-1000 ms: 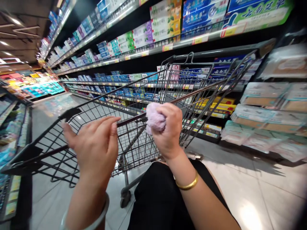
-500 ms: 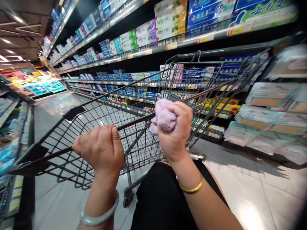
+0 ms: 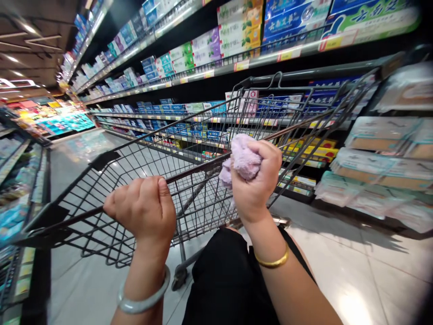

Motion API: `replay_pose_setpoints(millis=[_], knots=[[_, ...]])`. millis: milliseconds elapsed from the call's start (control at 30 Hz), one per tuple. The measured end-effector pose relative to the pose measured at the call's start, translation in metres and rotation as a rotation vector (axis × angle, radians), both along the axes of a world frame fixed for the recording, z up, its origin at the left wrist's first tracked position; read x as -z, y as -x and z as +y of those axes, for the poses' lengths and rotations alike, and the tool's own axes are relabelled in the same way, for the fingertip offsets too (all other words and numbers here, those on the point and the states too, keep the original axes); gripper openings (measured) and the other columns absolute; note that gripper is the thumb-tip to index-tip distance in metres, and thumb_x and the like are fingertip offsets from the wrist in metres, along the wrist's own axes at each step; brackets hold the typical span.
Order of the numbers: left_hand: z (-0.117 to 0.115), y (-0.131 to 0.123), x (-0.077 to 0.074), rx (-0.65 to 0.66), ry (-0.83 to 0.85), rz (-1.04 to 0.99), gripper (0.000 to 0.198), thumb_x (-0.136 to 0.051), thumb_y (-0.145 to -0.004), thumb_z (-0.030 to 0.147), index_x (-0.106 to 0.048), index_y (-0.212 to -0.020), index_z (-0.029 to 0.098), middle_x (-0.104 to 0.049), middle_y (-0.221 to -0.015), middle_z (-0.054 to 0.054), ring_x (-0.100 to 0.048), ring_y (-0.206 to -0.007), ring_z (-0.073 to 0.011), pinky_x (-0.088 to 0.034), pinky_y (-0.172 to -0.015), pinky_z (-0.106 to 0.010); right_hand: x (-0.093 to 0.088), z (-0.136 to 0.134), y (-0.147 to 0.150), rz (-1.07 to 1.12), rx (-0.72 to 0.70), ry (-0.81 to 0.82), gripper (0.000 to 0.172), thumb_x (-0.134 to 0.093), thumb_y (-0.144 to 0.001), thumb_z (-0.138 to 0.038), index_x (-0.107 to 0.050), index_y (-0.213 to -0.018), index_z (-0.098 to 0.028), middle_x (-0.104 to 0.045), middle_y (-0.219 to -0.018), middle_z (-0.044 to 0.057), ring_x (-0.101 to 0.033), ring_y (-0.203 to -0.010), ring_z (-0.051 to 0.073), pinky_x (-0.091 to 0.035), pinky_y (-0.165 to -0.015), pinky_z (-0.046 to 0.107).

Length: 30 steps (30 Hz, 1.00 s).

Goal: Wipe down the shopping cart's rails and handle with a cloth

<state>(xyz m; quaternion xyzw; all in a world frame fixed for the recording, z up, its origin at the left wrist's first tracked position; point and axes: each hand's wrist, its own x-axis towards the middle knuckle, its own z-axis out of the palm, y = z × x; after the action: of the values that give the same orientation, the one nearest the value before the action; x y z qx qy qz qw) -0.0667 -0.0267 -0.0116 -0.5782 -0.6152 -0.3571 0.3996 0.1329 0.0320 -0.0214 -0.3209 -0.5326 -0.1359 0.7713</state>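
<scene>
My right hand (image 3: 254,180) has slid a little further along the cart handle (image 3: 199,168) since a moment ago. The lilac cloth (image 3: 242,159) sits bunched inside its curled fingers, pressed on the bar. My left hand (image 3: 144,208) is wrapped shut round the handle.

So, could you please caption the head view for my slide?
Left hand grips the cart handle; right hand clutches a lilac cloth at the handle.

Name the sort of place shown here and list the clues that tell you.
Most likely a supermarket aisle: a wire shopping cart, long shelves of boxed toothpaste, and price tags on their edges.
</scene>
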Motion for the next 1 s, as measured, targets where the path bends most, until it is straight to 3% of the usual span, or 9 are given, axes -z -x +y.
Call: replay_pose_setpoints(millis=[100,233,300,500,700,1000], knots=[[0.000,0.000,0.001,-0.011,-0.005,-0.001,0.029,-0.040,-0.101,0.039,-0.061,-0.088,0.023,-0.062,-0.081,-0.007,-0.049,-0.085,-0.0273,-0.030,-0.085,-0.046,0.001,-0.010,0.011,-0.057,-0.063,0.016,0.037,-0.062,-0.087,-0.018,-0.054,-0.123,-0.027,-0.062,-0.116,0.007,-0.060,-0.114,0.025,-0.050,-0.099,0.046],[-0.001,0.002,0.001,-0.013,0.003,0.010,0.030,-0.040,-0.102,0.039,-0.062,-0.090,0.023,-0.063,-0.082,-0.007,-0.050,-0.085,-0.0273,-0.029,-0.085,-0.046,0.008,-0.024,0.037,-0.321,-0.217,0.047,0.032,-0.061,-0.094,-0.025,-0.055,-0.125,-0.028,-0.065,-0.119,0.005,-0.061,-0.113,0.022,-0.050,-0.099,0.039],[-0.002,0.002,0.001,-0.011,0.007,0.016,0.030,-0.040,-0.102,0.039,-0.062,-0.091,0.023,-0.063,-0.082,-0.008,-0.050,-0.085,-0.0274,-0.029,-0.084,-0.046,0.009,-0.024,0.038,-0.344,-0.220,0.054,0.030,-0.059,-0.096,-0.028,-0.055,-0.125,-0.029,-0.065,-0.119,0.005,-0.062,-0.112,0.021,-0.050,-0.099,0.039],[-0.002,0.000,-0.001,0.010,0.005,-0.009,0.029,-0.042,-0.101,0.039,-0.061,-0.087,0.023,-0.063,-0.081,-0.007,-0.049,-0.084,-0.0270,-0.029,-0.082,-0.045,0.008,-0.015,0.018,-0.085,-0.138,0.033,0.036,-0.062,-0.089,-0.020,-0.055,-0.123,-0.028,-0.062,-0.116,0.007,-0.060,-0.112,0.024,-0.050,-0.098,0.045],[-0.003,-0.001,-0.001,0.025,0.018,-0.033,0.030,-0.041,-0.101,0.039,-0.063,-0.089,0.023,-0.063,-0.082,-0.008,-0.049,-0.085,-0.0275,-0.029,-0.085,-0.046,0.013,-0.031,0.040,-0.387,-0.223,0.023,0.030,-0.061,-0.095,-0.026,-0.056,-0.124,-0.027,-0.066,-0.119,0.006,-0.062,-0.111,0.021,-0.050,-0.097,0.039],[-0.001,-0.003,-0.001,0.035,0.023,-0.102,0.029,-0.043,-0.099,0.040,-0.061,-0.085,0.024,-0.061,-0.081,-0.007,-0.050,-0.087,-0.0276,-0.031,-0.089,-0.049,0.009,-0.005,-0.004,-0.080,-0.046,0.039,0.037,-0.064,-0.086,-0.021,-0.056,-0.121,-0.028,-0.061,-0.116,0.006,-0.060,-0.112,0.024,-0.050,-0.099,0.046]])
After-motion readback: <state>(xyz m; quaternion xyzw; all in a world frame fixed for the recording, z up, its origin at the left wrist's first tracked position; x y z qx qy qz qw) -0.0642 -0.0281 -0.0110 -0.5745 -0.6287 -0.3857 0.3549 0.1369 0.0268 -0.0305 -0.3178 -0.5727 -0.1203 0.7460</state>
